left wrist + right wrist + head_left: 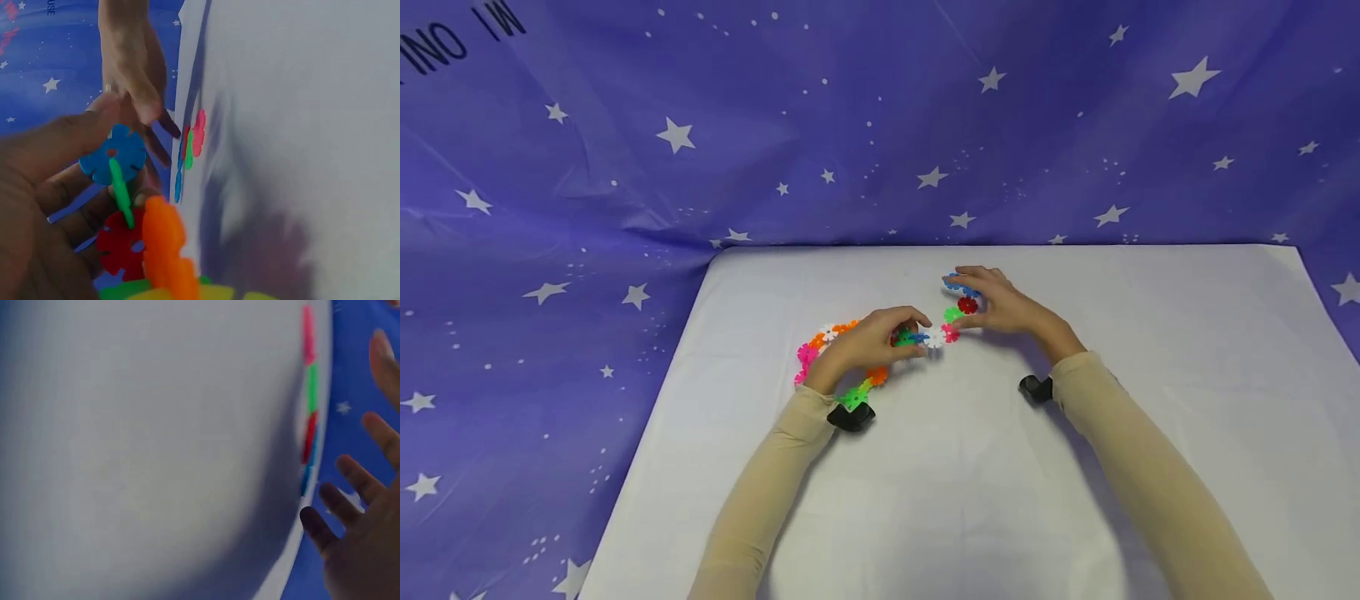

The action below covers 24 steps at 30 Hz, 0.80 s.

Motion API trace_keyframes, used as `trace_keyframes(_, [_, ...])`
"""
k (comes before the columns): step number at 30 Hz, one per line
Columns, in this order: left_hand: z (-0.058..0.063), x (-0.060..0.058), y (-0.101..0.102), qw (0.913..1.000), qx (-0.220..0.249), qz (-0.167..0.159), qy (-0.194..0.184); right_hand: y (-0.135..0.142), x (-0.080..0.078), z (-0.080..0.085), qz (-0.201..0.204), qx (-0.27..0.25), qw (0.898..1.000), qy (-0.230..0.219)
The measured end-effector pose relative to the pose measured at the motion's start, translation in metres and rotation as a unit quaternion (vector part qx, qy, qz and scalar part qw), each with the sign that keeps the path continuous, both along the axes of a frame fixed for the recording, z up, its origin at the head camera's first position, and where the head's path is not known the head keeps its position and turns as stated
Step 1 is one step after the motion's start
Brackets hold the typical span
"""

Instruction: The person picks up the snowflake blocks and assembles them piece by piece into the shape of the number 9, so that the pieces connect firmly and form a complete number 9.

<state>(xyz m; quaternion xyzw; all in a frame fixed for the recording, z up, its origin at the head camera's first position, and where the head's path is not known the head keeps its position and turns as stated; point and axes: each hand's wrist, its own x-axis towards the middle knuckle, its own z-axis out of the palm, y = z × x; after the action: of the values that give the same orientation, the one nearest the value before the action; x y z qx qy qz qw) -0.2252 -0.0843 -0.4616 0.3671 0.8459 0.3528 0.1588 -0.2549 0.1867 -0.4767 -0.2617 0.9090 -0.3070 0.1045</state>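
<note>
My left hand (880,333) curls its thumb and fingers round a chain of interlocking flower discs. A blue disc (119,153) shows at its thumb, joined by a green disc (120,194) to a red disc (122,244). In the head view, a white disc (935,337) lies just past the left fingertips. My right hand (1003,302) spreads its fingers over several discs on the table: a pink disc (950,333), a green disc (953,314), a dark red disc (967,305) and blue discs (953,282). Nothing is gripped in that hand.
The chain continues left under the left forearm, with pink discs (807,356), orange discs (877,377) and a bright green disc (855,397). A white cloth (970,500) covers the table. Behind it hangs a purple star-patterned sheet (880,125). Black wrist mounts (1036,389) stick out below the hands.
</note>
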Motion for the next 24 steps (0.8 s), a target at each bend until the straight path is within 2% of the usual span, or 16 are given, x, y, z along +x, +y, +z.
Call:
trace_keyframes(3, [-0.003, 0.001, 0.002, 0.9999, -0.006, 0.009, 0.009, -0.005, -0.006, -0.005, 0.024, 0.056, 0.998, -0.019])
trace_keyframes(5, [-0.005, 0.001, 0.003, 0.9996, -0.007, 0.018, 0.019, -0.007, -0.007, -0.007, 0.029, 0.069, 0.997, -0.019])
trace_keyframes(10, [-0.006, 0.001, 0.004, 0.9986, -0.006, 0.032, 0.042, -0.007, -0.004, -0.009, 0.010, 0.056, 0.998, -0.001])
trace_keyframes(15, [-0.004, 0.002, 0.004, 0.9980, -0.009, 0.032, 0.054, 0.000, 0.002, -0.007, -0.008, 0.045, 0.999, -0.001])
trace_keyframes(24, [-0.005, 0.002, 0.004, 0.9988, -0.010, 0.026, 0.041, -0.004, 0.007, -0.003, 0.011, 0.050, 0.998, 0.027])
